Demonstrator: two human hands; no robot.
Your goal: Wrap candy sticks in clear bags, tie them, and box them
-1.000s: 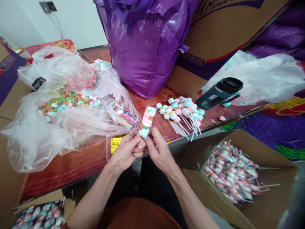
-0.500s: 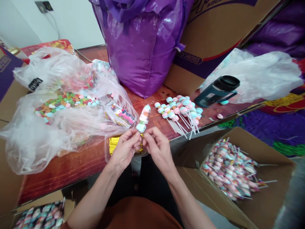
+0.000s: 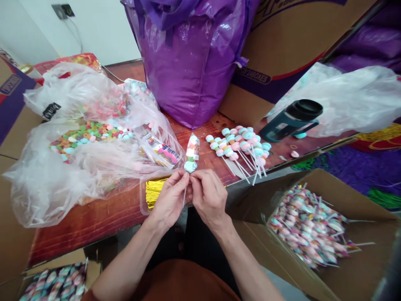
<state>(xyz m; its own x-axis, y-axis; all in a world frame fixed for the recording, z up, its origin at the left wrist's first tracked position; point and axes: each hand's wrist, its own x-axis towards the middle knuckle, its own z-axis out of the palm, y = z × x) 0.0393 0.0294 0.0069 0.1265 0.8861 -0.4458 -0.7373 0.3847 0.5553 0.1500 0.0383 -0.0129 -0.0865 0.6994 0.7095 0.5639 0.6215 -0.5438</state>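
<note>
My left hand (image 3: 171,198) and my right hand (image 3: 208,194) meet over the table's front edge, both pinched at the neck of a marshmallow candy skewer (image 3: 191,154) wrapped in a clear sleeve. The skewer stands upright above my fingers and its white stick hangs below them. A clear tray of gold twist ties (image 3: 155,193) lies just under my left hand. A pile of unwrapped candy skewers (image 3: 239,146) rests on the red table (image 3: 103,217) to the right of my hands.
A big clear plastic bag of loose coloured candies (image 3: 84,138) fills the table's left. A purple bag (image 3: 194,62) stands behind. A dark mug (image 3: 291,121) lies at right. An open cardboard box of wrapped skewers (image 3: 308,228) sits lower right; another box (image 3: 53,284) lower left.
The sleeved skewer has turned from leaning right to standing upright. My fingers have closed tighter together at its base, and the sleeve looks narrower around the candy.
</note>
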